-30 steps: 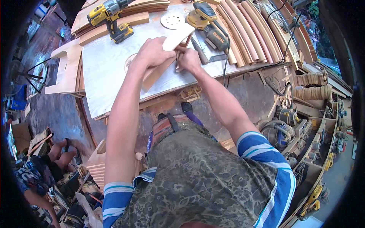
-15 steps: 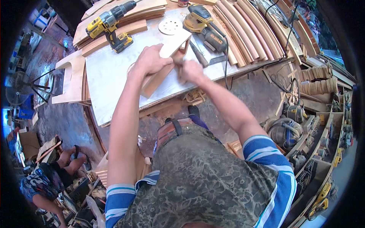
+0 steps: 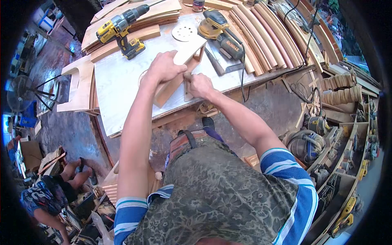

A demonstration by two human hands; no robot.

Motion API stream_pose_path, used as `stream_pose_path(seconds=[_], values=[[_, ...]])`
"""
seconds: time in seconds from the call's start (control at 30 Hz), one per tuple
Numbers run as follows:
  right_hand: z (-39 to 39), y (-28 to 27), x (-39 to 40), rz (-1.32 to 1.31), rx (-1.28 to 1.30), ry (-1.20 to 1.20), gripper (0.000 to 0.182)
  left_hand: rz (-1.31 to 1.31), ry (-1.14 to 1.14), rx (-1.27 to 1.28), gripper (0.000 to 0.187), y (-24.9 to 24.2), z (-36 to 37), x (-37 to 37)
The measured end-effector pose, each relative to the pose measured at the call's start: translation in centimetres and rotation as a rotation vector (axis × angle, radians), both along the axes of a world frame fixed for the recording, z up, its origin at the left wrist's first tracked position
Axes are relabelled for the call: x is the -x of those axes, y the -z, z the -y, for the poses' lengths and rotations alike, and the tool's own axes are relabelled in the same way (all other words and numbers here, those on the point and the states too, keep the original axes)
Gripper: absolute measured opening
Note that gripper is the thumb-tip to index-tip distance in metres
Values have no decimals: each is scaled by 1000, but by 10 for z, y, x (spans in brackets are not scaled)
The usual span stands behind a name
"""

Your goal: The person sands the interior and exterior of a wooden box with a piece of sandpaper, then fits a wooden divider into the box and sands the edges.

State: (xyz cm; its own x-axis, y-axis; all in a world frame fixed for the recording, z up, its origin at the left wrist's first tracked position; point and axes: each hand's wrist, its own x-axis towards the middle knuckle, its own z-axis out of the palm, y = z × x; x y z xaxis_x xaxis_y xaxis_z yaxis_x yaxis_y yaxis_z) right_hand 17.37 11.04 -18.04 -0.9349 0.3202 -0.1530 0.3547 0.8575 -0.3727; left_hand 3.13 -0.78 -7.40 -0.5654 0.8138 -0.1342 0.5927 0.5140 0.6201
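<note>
My left hand [image 3: 166, 67] grips a light wooden piece [image 3: 170, 90], shaped like a narrow box, which stands tilted on the white-topped table [image 3: 118, 90]. The fingers wrap over its upper edge. Close to the right side of that piece, my right hand [image 3: 201, 85] is closed round a small object by the wood, too hidden to name. A metal square [image 3: 219, 65] lies just beyond my right hand. A sander [image 3: 216, 30] and a perforated round disc [image 3: 184, 33] are past the wooden piece.
A yellow drill [image 3: 122, 30] stands at the back left beside stacked boards [image 3: 163, 15]. Curved wooden strips [image 3: 265, 36] cover the right side. A cable hangs over the table's front edge. Another person [image 3: 45, 196] is at the lower left.
My right hand, blurred earlier, shows sharply now and has moved slightly left and down, against the wooden piece. My left hand keeps its hold. The view has shifted slightly.
</note>
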Motion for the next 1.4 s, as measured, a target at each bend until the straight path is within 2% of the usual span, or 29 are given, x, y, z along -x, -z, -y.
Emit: stream_pose_path(seconds=[0.07,0.2,0.27,0.3,0.33,0.4,0.43,0.53,0.67,0.9,1.0,1.07,1.1,1.23,1.3,1.33,1.4], values=[[2,-15,-8,-14,115,-8,40,9,5,5,55,-1,1,-3],[-14,-1,-21,-187,17,86,41,17,-1,-12,55,-2,2,0],[-26,12,-21,-552,-102,103,44,4,7,-3,57,-4,1,0],[-28,9,-21,-601,-181,41,42,-4,13,7,60,-4,1,-1],[-30,11,-20,-601,-185,52,42,-5,25,6,60,-4,0,-2],[-32,22,-12,-613,-459,-46,39,-12,40,5,55,-6,0,-1],[-27,29,-7,-494,-474,-22,37,-18,41,3,55,-7,0,-2],[-13,33,-5,-392,-548,62,37,-58,20,6,55,-9,1,-3],[-22,43,-7,-352,-547,45,42,-31,24,27,56,-9,1,-4],[-28,7,-7,-195,-451,-100,45,-40,55,-8,57,-10,1,-3],[-30,14,-1,-270,-350,-73,43,-22,52,-7,56,-10,1,-3],[-35,18,4,-323,-275,41,42,-15,39,-18,55,-10,2,-3],[-37,24,4,-348,-369,36,41,-7,39,-28,55,-9,3,-3],[-39,45,8,-433,-474,28,41,-26,38,-30,56,-5,1,-2],[-29,54,14,-397,-469,175,40,-49,26,-6,56,-3,0,-1],[-21,49,13,-396,-468,176,40,-48,27,-5,56,-6,1,-3],[-9,38,12,-451,-273,248,41,-54,34,5,56,-11,0,-5]])
